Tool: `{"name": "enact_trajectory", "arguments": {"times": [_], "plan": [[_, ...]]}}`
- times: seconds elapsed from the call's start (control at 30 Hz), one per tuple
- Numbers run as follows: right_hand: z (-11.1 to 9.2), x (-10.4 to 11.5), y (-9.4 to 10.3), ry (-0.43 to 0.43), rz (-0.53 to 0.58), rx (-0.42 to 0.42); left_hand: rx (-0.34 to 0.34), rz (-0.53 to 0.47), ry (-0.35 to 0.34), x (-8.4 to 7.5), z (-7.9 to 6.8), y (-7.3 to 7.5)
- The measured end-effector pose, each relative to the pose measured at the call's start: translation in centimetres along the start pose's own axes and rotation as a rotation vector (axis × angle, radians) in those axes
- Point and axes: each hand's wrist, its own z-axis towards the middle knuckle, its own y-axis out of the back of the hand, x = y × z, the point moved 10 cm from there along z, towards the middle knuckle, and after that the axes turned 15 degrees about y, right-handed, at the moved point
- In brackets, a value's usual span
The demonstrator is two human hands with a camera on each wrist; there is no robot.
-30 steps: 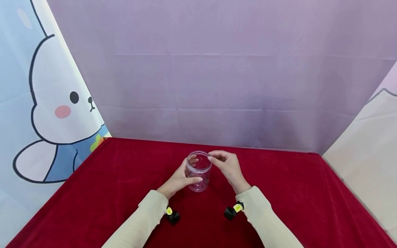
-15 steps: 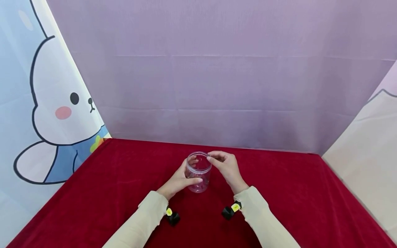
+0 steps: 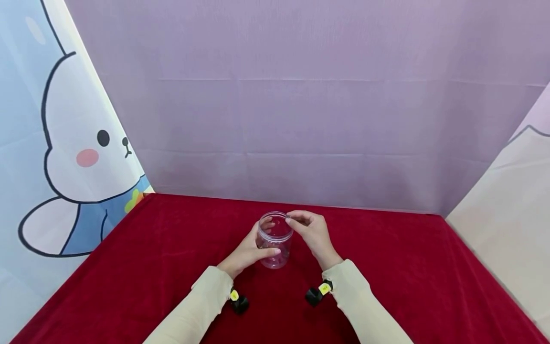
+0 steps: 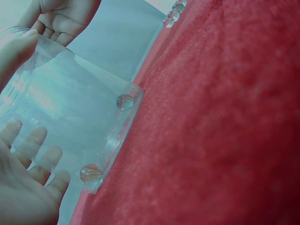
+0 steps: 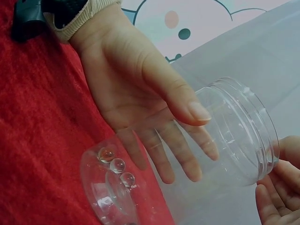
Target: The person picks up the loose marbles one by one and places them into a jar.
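Note:
A clear plastic jar [image 3: 275,243] with a threaded neck stands upright on the red cloth, in the middle of the head view. Several glass marbles [image 5: 117,165] lie on its bottom. My left hand [image 3: 248,249] grips the jar from the left, its thumb across the near side and the fingers round the far side. At the right of the neck is my right hand [image 3: 314,231], thumb and forefinger pinching at the rim [image 5: 272,136]. The contact at the fingertips is partly hidden in the wrist views.
Red cloth [image 3: 386,272] covers the table. A plain lilac curtain [image 3: 301,119] hangs at the back, and a cartoon-print cloth [image 3: 86,143] at the left. Several clear balls [image 4: 176,11] show beyond the jar in the left wrist view.
My right wrist and forearm have drifted slightly left, with the fingertips staying at the jar's rim. The left hand and the jar hold almost the same place.

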Motion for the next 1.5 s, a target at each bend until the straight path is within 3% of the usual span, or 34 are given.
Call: {"name": "enact_trajectory", "arguments": {"times": [0.4, 1.13, 1.27, 1.5], "plan": [[-0.5, 3.3, -0.3, -0.015, -0.022, 0.025, 0.001, -0.01, -0.009, -0.1, 0.1, 0.0], [-0.7, 3.0, 0.0, -0.015, 0.014, 0.004, -0.011, -0.008, 0.0, -0.2, -0.1, -0.1], [-0.7, 2.9, 0.2, -0.008, 0.019, -0.005, 0.01, -0.001, 0.01, -1.1, -0.8, -0.3], [-0.8, -0.1, 0.7, -0.002, 0.038, -0.021, 0.036, 0.004, 0.019, -2.6, -2.2, -0.7]]}}
